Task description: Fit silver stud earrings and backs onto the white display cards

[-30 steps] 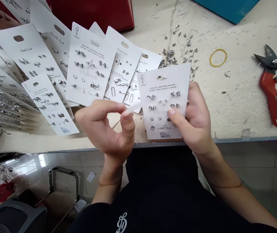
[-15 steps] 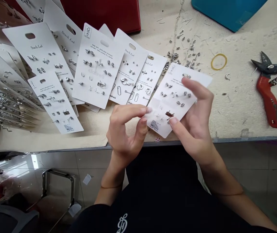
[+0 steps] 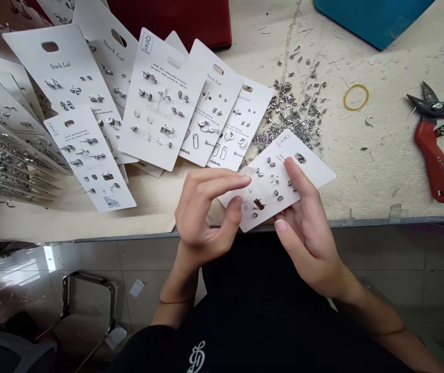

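Observation:
A white earring card (image 3: pixel 266 189) lies tilted near the table's front edge, between my two hands, with metal studs on it. My left hand (image 3: pixel 210 210) is at its left corner, index finger over the card and thumb beside it, with a gap between them. My right hand (image 3: pixel 307 228) touches the card's right side, index finger on its face, thumb apart near the lower edge, other fingers partly hidden beneath. Behind the card lies a heap of small metal ear backs (image 3: pixel 295 116). Other filled cards (image 3: pixel 159 98) fan out to the left.
Red-handled pliers (image 3: pixel 435 150) and a yellow rubber band (image 3: pixel 356 97) lie to the right. A teal object (image 3: pixel 373 20) and a dark red one (image 3: pixel 171 20) sit at the back. Racked cards (image 3: pixel 8 124) stand at far left. A chair frame (image 3: pixel 89 277) is below.
The card has moved down and left and lies flatter, uncovering more of the metal heap. My right hand has moved down with it. The thumb has come off the card's face.

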Tool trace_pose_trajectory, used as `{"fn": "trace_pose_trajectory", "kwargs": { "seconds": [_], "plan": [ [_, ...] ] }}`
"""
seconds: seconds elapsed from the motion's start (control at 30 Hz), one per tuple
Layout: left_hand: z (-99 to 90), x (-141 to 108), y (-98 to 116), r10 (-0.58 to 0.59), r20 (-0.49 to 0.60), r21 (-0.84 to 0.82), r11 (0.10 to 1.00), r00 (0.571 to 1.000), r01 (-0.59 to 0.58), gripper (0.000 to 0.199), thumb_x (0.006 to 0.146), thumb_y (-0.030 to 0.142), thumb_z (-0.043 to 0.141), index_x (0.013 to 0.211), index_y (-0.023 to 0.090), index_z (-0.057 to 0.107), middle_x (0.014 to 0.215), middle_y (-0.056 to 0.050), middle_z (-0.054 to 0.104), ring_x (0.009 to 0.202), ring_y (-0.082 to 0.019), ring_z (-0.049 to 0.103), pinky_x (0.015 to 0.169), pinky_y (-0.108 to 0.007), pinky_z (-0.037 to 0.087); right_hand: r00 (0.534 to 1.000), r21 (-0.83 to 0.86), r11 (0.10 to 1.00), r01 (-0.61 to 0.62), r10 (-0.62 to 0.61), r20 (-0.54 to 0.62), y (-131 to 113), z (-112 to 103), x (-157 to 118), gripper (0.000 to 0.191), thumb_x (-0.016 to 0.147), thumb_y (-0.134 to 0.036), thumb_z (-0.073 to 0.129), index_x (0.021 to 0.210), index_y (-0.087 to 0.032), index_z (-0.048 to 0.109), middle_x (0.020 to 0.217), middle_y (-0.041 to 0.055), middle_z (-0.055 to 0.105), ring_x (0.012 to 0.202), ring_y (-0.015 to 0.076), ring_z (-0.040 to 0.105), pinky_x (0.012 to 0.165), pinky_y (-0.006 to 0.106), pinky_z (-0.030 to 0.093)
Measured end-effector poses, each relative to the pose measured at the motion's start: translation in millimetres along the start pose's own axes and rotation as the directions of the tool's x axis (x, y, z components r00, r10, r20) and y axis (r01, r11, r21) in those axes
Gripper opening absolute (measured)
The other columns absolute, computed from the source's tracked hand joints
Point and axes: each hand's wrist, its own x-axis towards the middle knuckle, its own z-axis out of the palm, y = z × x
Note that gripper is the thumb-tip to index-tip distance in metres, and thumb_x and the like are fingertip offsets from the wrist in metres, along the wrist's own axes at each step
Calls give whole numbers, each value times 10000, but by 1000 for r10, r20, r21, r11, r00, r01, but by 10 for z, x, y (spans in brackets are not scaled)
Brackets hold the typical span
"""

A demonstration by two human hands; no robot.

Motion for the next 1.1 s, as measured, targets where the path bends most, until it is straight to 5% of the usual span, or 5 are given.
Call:
{"fn": "trace_pose_trajectory", "kwargs": {
  "seconds": [0.13, 0.43, 0.63, 0.8, 1.1],
  "plan": [
    [-25, 0, 38, -57, 71, 30, 998, 996, 55, 305, 912, 257, 635, 1215, 222, 640, 1086, -48, 688, 1017, -202, 651, 810, -361, 612, 994, -122, 991, 58, -68, -82, 16, -11, 41, 638, 995, -208, 453, 1576, -367, 245, 1661, -63, 227, 1535, 199, 282, 1263, 416, 352],
    [110, 13, 229, -336, -59, -85, 940, 940, 331, 290, 956, 228, 629, 1239, 276, 584, 1074, 9, 643, 783, -106, 616, 734, -346, 573, 978, -175, 974, 146, -169, -124, -23, -61, 124, 609, 980, -197, 476, 1537, -402, 341, 1616, -113, 323, 1519, 196, 317, 1245, 405, 402],
    [66, 105, 220, -212, -43, -140, 969, 976, 204, 122, 937, 184, 647, 1020, 274, 642, 867, 20, 642, 825, -136, 607, 697, -339, 552, 944, -261, 936, 237, -285, -164, -58, -103, 219, 588, 978, -171, 469, 1522, -376, 386, 1584, -107, 386, 1537, 167, 272, 1310, 372, 278],
    [38, 124, 200, -269, -30, -156, 953, 963, 262, 68, 941, 202, 643, 969, 263, 649, 1029, -20, 664, 1028, -174, 627, 854, -371, 579, 936, -259, 934, 247, -299, -183, -78, -125, 269, 571, 982, -167, 466, 1510, -375, 411, 1574, -99, 403, 1539, 180, 267, 1319, 383, 257],
    [171, 187, 262, -306, -73, -196, 938, 949, 287, 279, 897, 53, 659, 1074, 266, 697, 960, 26, 699, 836, -103, 648, 711, -281, 572, 928, -265, 926, 269, -323, -187, -67, -138, 272, 620, 963, -131, 476, 1518, -395, 389, 1579, -127, 389, 1535, 150, 267, 1301, 313, 292]
  ]
}}
